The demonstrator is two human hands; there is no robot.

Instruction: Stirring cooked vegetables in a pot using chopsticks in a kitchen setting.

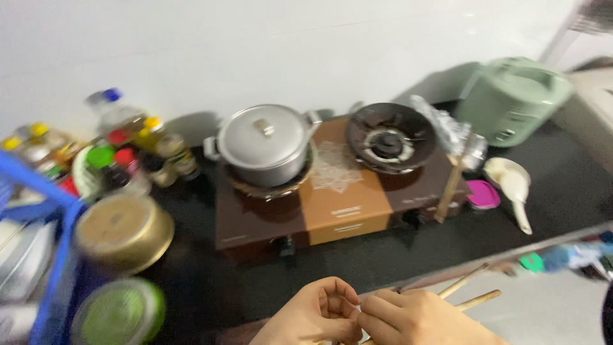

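Two wooden chopsticks (469, 292) jut rightward from the right hand (415, 319), its fingers (383, 308) closed around them at the frame's bottom edge. The left hand (316, 316) curls shut, fingertips touching the right's. Beyond, on the black bench (562, 185), stand one two-burner stove (338, 191) and one lidded pot (263, 144).

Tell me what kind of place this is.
Most likely a home kitchen: a two-burner gas stove carrying a lidded metal pot, a green rice cooker on the dark counter, and condiment bottles.

Two wooden chopsticks (469, 294) jut rightward from the hands, angled slightly upward.
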